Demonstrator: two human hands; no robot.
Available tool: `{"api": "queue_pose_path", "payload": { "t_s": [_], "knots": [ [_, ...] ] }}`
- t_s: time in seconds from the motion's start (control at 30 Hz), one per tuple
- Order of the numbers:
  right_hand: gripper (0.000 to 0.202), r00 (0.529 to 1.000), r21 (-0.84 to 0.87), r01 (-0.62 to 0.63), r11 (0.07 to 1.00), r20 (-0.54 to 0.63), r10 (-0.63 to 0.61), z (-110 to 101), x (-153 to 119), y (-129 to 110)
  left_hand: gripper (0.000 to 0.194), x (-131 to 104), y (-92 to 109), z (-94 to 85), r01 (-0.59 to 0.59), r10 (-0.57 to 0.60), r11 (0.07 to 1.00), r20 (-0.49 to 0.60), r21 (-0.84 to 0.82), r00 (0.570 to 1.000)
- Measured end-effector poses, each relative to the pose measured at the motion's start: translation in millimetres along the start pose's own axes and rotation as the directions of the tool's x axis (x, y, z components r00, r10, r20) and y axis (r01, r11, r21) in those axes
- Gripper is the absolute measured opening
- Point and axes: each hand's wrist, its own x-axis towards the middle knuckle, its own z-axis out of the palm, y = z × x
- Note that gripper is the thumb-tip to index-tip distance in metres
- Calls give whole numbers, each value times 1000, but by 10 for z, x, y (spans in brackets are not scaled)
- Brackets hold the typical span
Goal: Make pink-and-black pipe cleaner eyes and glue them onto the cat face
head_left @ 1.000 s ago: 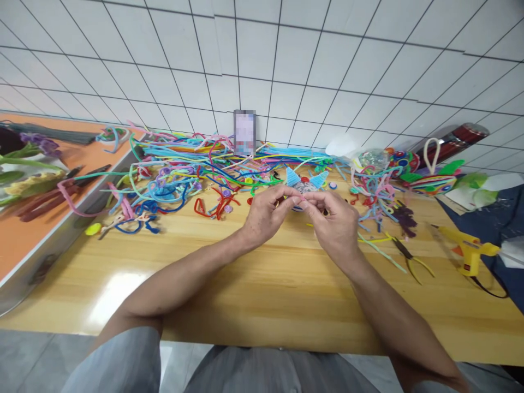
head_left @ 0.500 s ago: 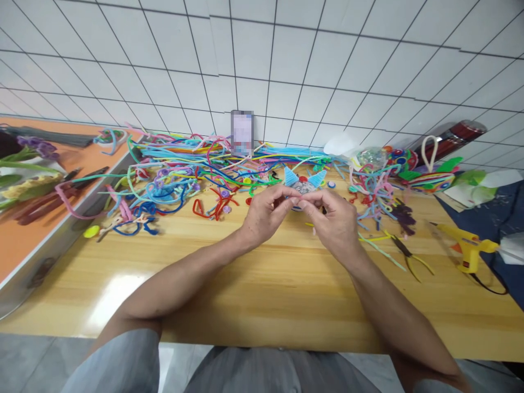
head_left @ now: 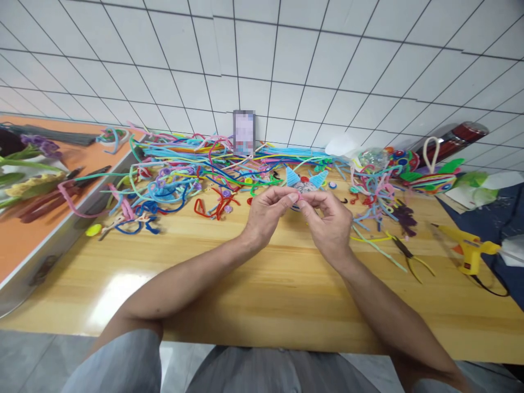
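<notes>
My left hand point(head_left: 267, 214) and my right hand point(head_left: 331, 224) meet fingertip to fingertip over the table, both closed in a pinch. Whatever lies between the fingertips is too small and too covered to name; a hint of pink or red shows there. Just beyond my fingers stands a round grey-and-white craft piece point(head_left: 302, 188) with two light blue pointed ears and a red spot between them. My hands cover its lower part, so I cannot tell whether they touch it.
Many coloured pipe cleaners point(head_left: 172, 188) are heaped along the wall at left. A phone point(head_left: 244, 134) leans there. To the right lie more pipe cleaners point(head_left: 374, 188), yellow-handled pliers point(head_left: 409, 256), a yellow glue gun point(head_left: 470, 251) and a dark red cylinder point(head_left: 458, 139).
My fingertips have shifted slightly upward and my right hand has turned a little inward. Both hands stay together in a pinch. The view has moved slightly.
</notes>
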Motion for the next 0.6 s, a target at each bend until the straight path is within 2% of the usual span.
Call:
{"api": "queue_pose_path", "payload": {
  "t_s": [0.17,0.27,0.4,0.5,0.6],
  "knots": [
    [6,998,-76,6,997,58,-1,-89,65,-2,35,58,28,-16,-62,53,995,116,73,992],
    [6,993,-65,-6,998,117,13,-155,117,-12,35,87,83,-32,-94,68,986,179,139,981],
    [9,991,-28,20,999,131,-16,-161,133,-33,31,74,111,-39,-79,58,985,139,150,989],
    [10,992,20,55,998,117,-57,-104,105,-25,29,43,92,-26,-32,25,997,87,76,996],
    [20,995,84,26,996,96,-34,-31,57,8,29,20,63,-5,-4,4,1000,46,1,999]
  ]
}}
